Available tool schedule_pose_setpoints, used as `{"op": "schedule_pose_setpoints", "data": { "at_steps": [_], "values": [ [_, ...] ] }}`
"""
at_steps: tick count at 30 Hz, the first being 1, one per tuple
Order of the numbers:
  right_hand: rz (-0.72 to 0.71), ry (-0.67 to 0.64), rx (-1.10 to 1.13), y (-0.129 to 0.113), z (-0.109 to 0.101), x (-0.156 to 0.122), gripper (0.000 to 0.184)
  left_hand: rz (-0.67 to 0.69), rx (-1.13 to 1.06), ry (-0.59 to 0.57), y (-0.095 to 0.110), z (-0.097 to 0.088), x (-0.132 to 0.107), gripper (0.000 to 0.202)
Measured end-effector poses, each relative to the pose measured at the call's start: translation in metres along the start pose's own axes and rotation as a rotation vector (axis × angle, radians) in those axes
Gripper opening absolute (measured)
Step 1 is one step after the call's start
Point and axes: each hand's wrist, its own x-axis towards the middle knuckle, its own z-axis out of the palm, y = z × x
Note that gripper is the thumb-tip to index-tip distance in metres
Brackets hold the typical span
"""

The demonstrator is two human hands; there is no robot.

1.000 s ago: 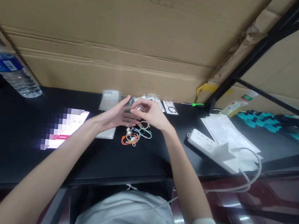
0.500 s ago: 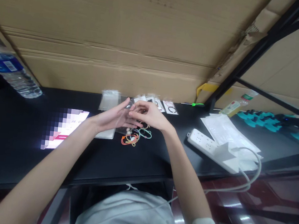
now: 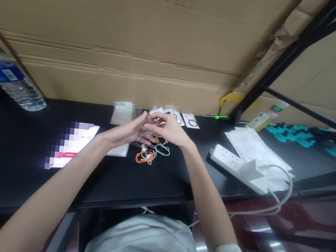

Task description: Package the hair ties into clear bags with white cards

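Note:
My left hand (image 3: 129, 133) is raised over the table, its thumb up and its fingers reaching behind my right hand (image 3: 167, 129). Glossy clear film shows between the two hands, apparently a small clear plastic bag (image 3: 148, 120); its outline is blurred. The fingers of my right hand are bent in a pinch at the film, close to my left thumb. Below the hands lies a loose group of hair ties, with orange and yellow ones (image 3: 145, 157) in front and a mint green one (image 3: 163, 150) to the right. Pale beads show among them.
A stack of clear bags (image 3: 123, 113) lies behind my left hand, and a white card pad (image 3: 119, 150) below it. Packed hair ties (image 3: 191, 120) line the back. A lit phone (image 3: 76, 144) and a water bottle (image 3: 12, 78) are left, a power strip (image 3: 236, 166) right.
The fingers of my left hand have curled slightly inward around the clear film. My right hand has stayed almost in place. The hair ties lie as before.

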Motion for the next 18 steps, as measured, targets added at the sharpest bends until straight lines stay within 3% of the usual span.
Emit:
{"op": "schedule_pose_setpoints", "data": {
  "at_steps": [3,6,8,11,13,18],
  "values": [
    [-0.037,0.205,-0.013,0.000,0.001,0.003,0.029,-0.009,0.021,0.099,0.002,-0.004,0.001,0.069],
    [-0.019,0.405,-0.068,0.002,0.005,0.004,0.027,0.071,-0.036,0.251,0.005,-0.014,0.002,0.064],
    [0.010,0.352,-0.131,0.004,0.012,0.003,0.032,0.157,-0.094,0.344,0.007,-0.021,0.002,0.061],
    [0.012,0.068,-0.330,0.006,0.030,-0.001,0.033,0.260,-0.187,0.439,0.009,-0.032,0.002,0.063],
    [-0.022,-0.046,-0.523,0.008,0.045,-0.003,0.028,0.313,-0.242,0.491,0.009,-0.038,0.002,0.066],
    [-0.004,0.006,-0.707,0.012,0.071,0.007,0.034,0.363,-0.291,0.520,0.008,-0.043,0.004,0.078]
  ]
}}
